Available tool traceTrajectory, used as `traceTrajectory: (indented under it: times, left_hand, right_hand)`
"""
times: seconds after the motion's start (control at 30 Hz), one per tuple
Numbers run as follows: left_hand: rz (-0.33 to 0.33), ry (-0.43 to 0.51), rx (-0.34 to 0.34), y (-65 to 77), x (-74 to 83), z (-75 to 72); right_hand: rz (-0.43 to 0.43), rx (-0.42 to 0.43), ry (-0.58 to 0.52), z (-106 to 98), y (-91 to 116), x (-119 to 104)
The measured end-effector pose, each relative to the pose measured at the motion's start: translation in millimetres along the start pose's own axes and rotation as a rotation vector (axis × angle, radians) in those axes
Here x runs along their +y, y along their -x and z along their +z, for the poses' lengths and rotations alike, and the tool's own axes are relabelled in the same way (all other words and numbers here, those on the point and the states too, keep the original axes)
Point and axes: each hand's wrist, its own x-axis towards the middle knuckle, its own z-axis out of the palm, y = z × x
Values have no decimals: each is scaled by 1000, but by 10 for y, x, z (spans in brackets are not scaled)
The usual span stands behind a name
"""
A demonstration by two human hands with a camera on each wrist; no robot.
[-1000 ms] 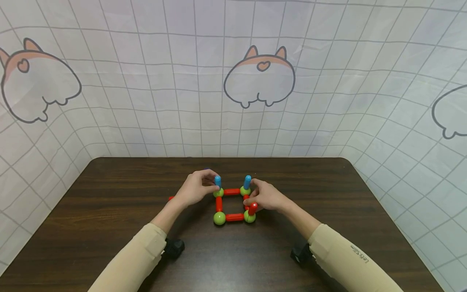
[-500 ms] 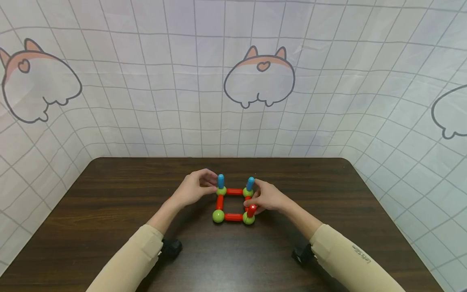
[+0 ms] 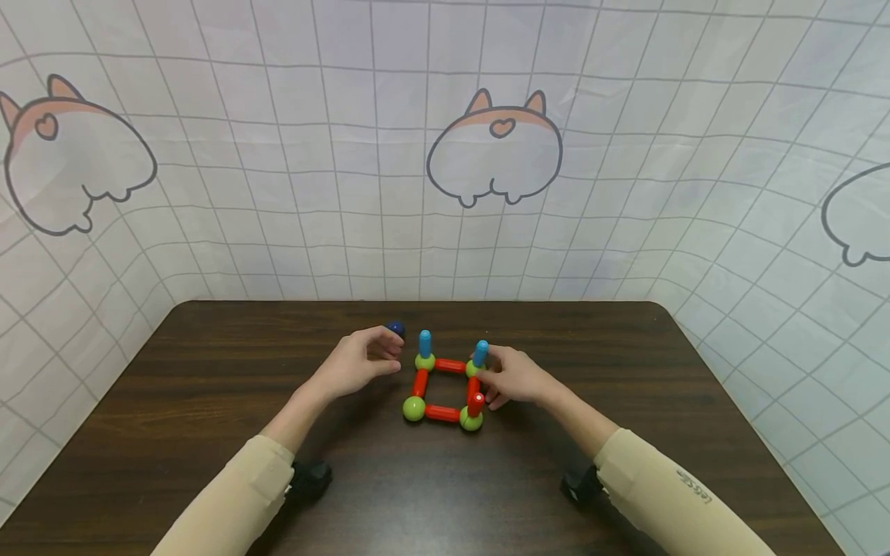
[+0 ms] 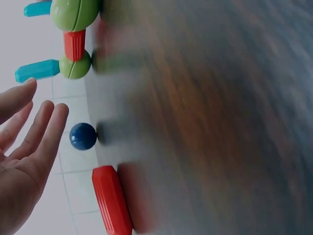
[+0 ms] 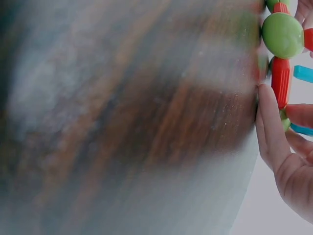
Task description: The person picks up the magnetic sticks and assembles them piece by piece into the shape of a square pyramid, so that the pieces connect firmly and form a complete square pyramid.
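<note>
A square frame of magnetic building rods and balls lies on the table: red rods [image 3: 443,413] join green balls [image 3: 413,408] at the corners. Blue rods [image 3: 426,345] stand up from the two far balls, the right one leaning slightly. On the near right ball another red rod [image 3: 476,405] rises. My right hand [image 3: 518,376] pinches the frame at its far right corner, thumb and fingers about the green ball [image 5: 285,121]. Left of the frame, my left hand [image 3: 353,363] holds nothing, its fingers loosely bent and apart from the blue rod.
A dark blue ball [image 3: 395,329] sits just beyond my left fingertips. One loose red rod [image 4: 112,200] lies on the table near that ball in the left wrist view. The brown table [image 3: 445,494] ends at a white grid-patterned cloth [image 3: 334,154].
My left hand has drawn back leftward from the far left blue rod, uncovering the dark blue ball. The frame has turned slightly clockwise, while my right hand stays at its right side.
</note>
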Motion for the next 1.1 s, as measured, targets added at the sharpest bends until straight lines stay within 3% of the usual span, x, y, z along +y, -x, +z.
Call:
traceTrajectory:
  times: [0.2,1.1]
  left_hand:
    - [4,-28,-12,67,-45,-75]
    - [-103,-119,-108,274,-208,-444]
  right_hand:
    - [-6,21,51,-20,16,-2]
    - [-42,-9,152,-20,159,33]
